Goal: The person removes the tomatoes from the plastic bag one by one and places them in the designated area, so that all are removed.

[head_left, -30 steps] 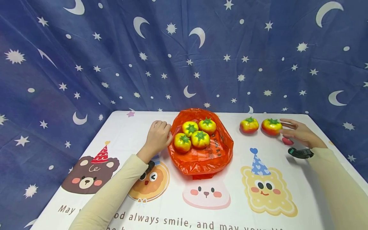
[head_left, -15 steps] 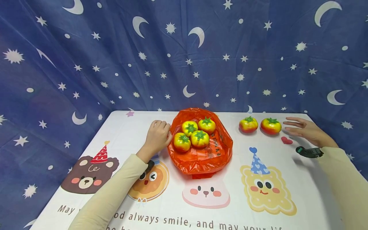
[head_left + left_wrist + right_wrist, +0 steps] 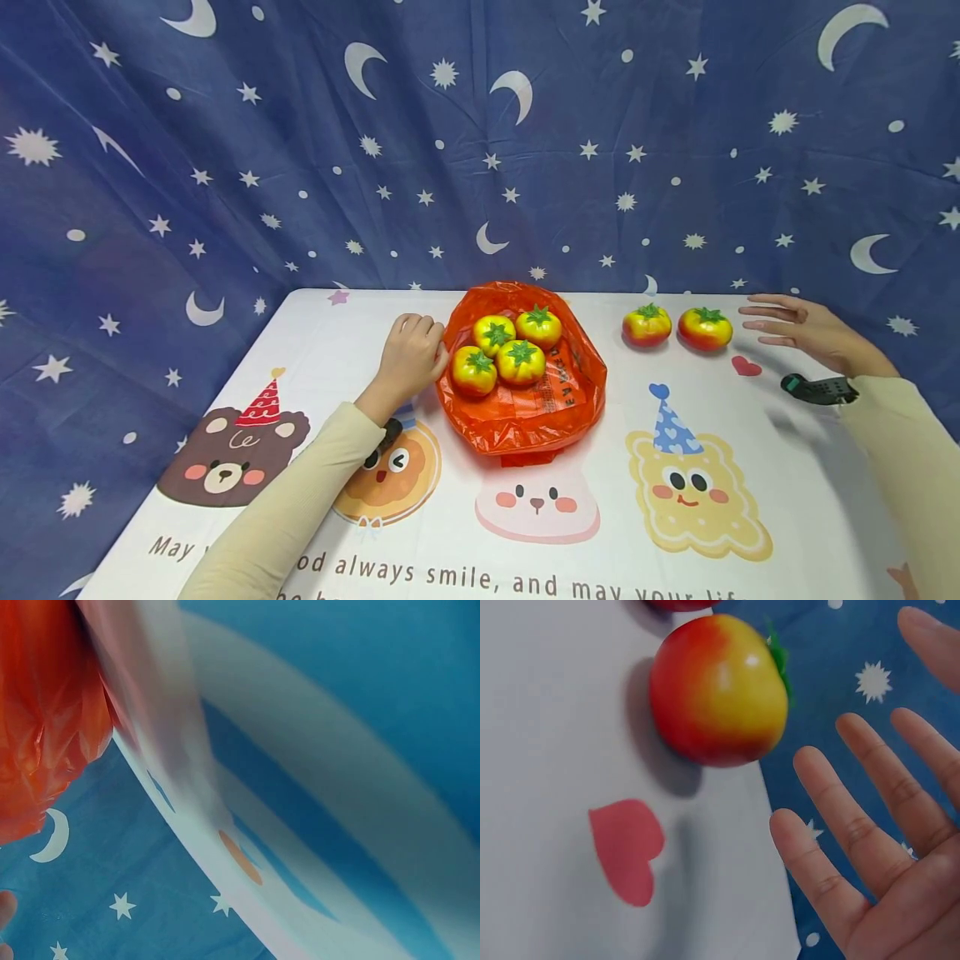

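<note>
An orange plastic bag (image 3: 536, 408) lies open on the table's middle with several yellow-red toy tomatoes (image 3: 510, 350) on it. My left hand (image 3: 412, 354) grips the bag's left rim with curled fingers; the left wrist view shows only the bag's crumpled orange plastic (image 3: 37, 727), blurred. Two more tomatoes (image 3: 647, 325) (image 3: 705, 327) sit on the table to the right. My right hand (image 3: 787, 327) hovers open, fingers straight, a little right of the nearer tomato (image 3: 718, 690) and apart from it. In the right wrist view the right hand (image 3: 870, 840) shows spread fingers.
The table (image 3: 750, 450) wears a white cartoon-print cloth with a red heart (image 3: 746, 365) near the tomatoes. A blue star-and-moon curtain (image 3: 480, 142) hangs behind and around it. The table's right edge runs close under my right hand.
My right hand has let go of the rightmost tomato and drawn back to the right, fingers opening. The left hand and the bag have stayed put.
</note>
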Demonstrator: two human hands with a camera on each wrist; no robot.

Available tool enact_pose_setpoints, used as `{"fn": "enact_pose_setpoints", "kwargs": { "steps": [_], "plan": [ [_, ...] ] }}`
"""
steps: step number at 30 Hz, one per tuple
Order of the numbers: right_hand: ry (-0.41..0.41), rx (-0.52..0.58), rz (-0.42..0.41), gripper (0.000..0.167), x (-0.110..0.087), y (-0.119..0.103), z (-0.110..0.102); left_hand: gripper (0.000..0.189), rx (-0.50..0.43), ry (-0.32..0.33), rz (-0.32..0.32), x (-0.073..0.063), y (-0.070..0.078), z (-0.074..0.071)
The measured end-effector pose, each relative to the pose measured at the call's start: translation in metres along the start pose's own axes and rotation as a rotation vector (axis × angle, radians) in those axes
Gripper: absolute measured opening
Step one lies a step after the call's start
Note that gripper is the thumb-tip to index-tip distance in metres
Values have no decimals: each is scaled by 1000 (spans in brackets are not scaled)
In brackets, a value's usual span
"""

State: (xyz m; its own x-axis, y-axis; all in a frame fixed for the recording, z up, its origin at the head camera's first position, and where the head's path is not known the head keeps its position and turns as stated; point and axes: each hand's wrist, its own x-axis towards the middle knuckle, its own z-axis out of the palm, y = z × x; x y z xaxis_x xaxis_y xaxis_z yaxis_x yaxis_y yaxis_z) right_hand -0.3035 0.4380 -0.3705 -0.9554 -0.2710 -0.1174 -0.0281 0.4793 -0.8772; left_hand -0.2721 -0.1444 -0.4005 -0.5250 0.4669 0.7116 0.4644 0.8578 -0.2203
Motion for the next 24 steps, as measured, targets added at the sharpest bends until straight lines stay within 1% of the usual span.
{"fn": "enact_pose_setpoints", "kwargs": {
  "steps": [4,7,9,12,15,19,24],
  "plan": [
    [0,-56,4,50,1,-14,2,10,3,13,5,0,0,0],
    [-1,-94,-4,51,4,-24,5,10,0,10,5,0,-1,0],
    [-4,-106,-12,48,7,-31,6,10,-1,3,2,0,-1,0],
    [-20,-120,-30,47,12,-42,9,11,-1,-3,-2,-1,-1,0],
    [-39,-154,-40,51,16,-53,13,11,-5,-1,-3,-1,-1,0],
    [-57,-214,-38,56,22,-69,19,10,-6,9,0,-1,0,1],
    [-69,-265,-50,56,31,-87,31,10,-8,16,1,-1,0,1]
  ]
}}
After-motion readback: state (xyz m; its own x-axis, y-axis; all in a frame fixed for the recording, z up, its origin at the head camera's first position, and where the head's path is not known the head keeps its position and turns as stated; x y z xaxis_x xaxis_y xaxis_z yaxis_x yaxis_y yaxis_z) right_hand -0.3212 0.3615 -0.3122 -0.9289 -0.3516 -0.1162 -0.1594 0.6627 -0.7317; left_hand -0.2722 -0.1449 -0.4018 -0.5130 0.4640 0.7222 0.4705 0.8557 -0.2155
